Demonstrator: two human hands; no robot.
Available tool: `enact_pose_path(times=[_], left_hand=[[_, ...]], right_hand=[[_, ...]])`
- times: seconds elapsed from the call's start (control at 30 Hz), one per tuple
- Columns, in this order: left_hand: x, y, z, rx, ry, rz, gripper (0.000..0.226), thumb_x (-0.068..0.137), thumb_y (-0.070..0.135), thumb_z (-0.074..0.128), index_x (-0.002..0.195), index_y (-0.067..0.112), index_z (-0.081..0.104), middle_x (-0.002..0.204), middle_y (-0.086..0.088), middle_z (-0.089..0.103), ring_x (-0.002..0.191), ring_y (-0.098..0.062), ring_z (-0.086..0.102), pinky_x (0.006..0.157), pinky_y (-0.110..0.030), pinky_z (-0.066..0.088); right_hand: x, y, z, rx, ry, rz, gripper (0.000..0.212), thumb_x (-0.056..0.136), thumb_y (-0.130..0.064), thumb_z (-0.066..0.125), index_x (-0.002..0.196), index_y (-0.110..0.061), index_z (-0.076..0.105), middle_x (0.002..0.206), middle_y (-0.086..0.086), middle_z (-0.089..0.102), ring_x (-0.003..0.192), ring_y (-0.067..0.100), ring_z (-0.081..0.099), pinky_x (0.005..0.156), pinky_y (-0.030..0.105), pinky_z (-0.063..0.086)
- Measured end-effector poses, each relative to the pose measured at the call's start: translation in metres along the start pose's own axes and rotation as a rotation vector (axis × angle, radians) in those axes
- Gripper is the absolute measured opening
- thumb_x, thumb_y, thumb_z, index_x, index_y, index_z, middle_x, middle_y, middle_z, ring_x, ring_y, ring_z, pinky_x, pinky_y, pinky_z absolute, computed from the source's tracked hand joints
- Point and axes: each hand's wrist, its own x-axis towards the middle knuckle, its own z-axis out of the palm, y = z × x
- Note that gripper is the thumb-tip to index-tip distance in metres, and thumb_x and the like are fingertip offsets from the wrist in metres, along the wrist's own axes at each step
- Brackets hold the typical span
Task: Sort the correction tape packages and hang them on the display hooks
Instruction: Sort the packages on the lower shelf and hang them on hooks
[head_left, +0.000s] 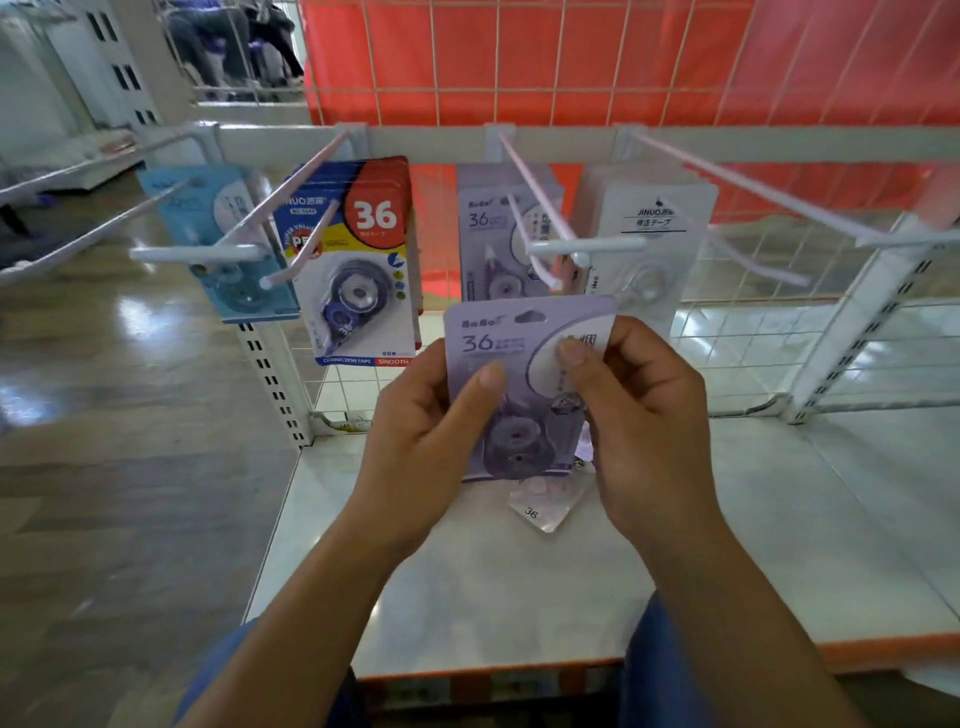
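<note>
Both hands hold one lilac correction tape package (498, 338) upright above the left half of the white shelf (779, 519), close to its back edge. The left hand (421, 431) pinches the card's left side, thumb on the front and fingers behind. The right hand (639, 415) grips the right side, thumb pressed on the white oval near the top. The card's hang hole sits at its top edge, below the display hooks (524, 176) that jut out from the rail over the shelf's back edge. Four groups hang there, left to right: light blue packages (228, 218), blue and red packages (358, 260) marked 36, lilac packages (483, 239) matching the held one, and white packages (660, 228). Under the held card, another package (540, 506) lies flat on the shelf, mostly hidden, with only a pale corner marked 36 showing. A wire grid (571, 62) backed by red stands behind the rail.
</note>
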Motion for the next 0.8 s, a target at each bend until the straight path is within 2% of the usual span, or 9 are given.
enact_pose_path(times=[0.13,0.3,0.5,0.6,0.7,0.73,0.8], left_hand=[[-0.001,0.008,0.007,0.051,0.011,0.095,0.019,0.089,0.021,0.048,0.101,0.024,0.063,0.089,0.013,0.073,0.082,-0.008,0.070,0.065,-0.018,0.054],[0.004,0.009,0.010,0.094,0.007,0.094,0.020,0.089,0.027,0.048,0.102,0.027,0.063,0.092,0.013,0.073,0.086,-0.007,0.070,0.066,-0.018,0.054],[0.013,0.008,0.016,0.120,0.014,0.058,0.018,0.095,0.035,0.046,0.099,0.031,0.063,0.094,0.009,0.073,0.088,-0.010,0.070,0.068,-0.022,0.056],[0.019,0.006,0.016,0.124,0.052,0.030,0.022,0.095,0.041,0.044,0.096,0.030,0.064,0.098,0.003,0.073,0.091,-0.016,0.069,0.074,-0.036,0.059],[0.026,0.004,0.016,0.126,0.075,0.023,0.027,0.092,0.036,0.042,0.098,0.025,0.065,0.101,-0.003,0.073,0.096,-0.026,0.068,0.083,-0.051,0.056],[0.029,0.002,0.016,0.118,0.082,0.015,0.028,0.092,0.035,0.042,0.099,0.022,0.065,0.101,-0.006,0.073,0.096,-0.027,0.068,0.083,-0.053,0.055],[0.040,-0.007,0.014,0.100,0.115,-0.014,0.034,0.092,0.035,0.044,0.101,0.010,0.065,0.101,-0.014,0.071,0.097,-0.033,0.067,0.085,-0.055,0.054]], right_hand=[[0.000,-0.007,-0.003,-0.015,0.005,-0.052,0.012,0.090,-0.003,0.057,0.091,-0.011,0.066,0.086,0.010,0.071,0.081,0.023,0.067,0.073,0.037,0.057],[0.004,-0.007,-0.004,0.011,0.035,-0.043,0.014,0.090,-0.003,0.057,0.093,-0.014,0.066,0.088,0.005,0.072,0.086,0.023,0.069,0.076,0.035,0.058],[0.011,-0.002,-0.005,-0.020,0.067,-0.053,0.014,0.091,-0.006,0.058,0.093,-0.017,0.066,0.089,0.000,0.073,0.087,0.019,0.069,0.073,0.028,0.057],[0.017,0.000,-0.006,-0.033,0.078,-0.079,0.011,0.088,-0.011,0.059,0.092,-0.018,0.067,0.087,0.002,0.072,0.084,0.021,0.069,0.072,0.029,0.057],[0.026,0.006,-0.006,-0.050,0.096,-0.080,0.009,0.084,-0.016,0.060,0.089,-0.017,0.067,0.085,0.008,0.070,0.082,0.027,0.067,0.075,0.036,0.058],[0.030,0.009,-0.006,-0.074,0.097,-0.084,0.008,0.084,-0.016,0.060,0.088,-0.016,0.066,0.083,0.010,0.069,0.079,0.027,0.066,0.075,0.035,0.058],[0.040,0.017,-0.005,-0.122,0.100,-0.089,0.005,0.085,-0.016,0.060,0.082,-0.016,0.064,0.072,0.004,0.065,0.068,0.016,0.060,0.067,0.029,0.053]])
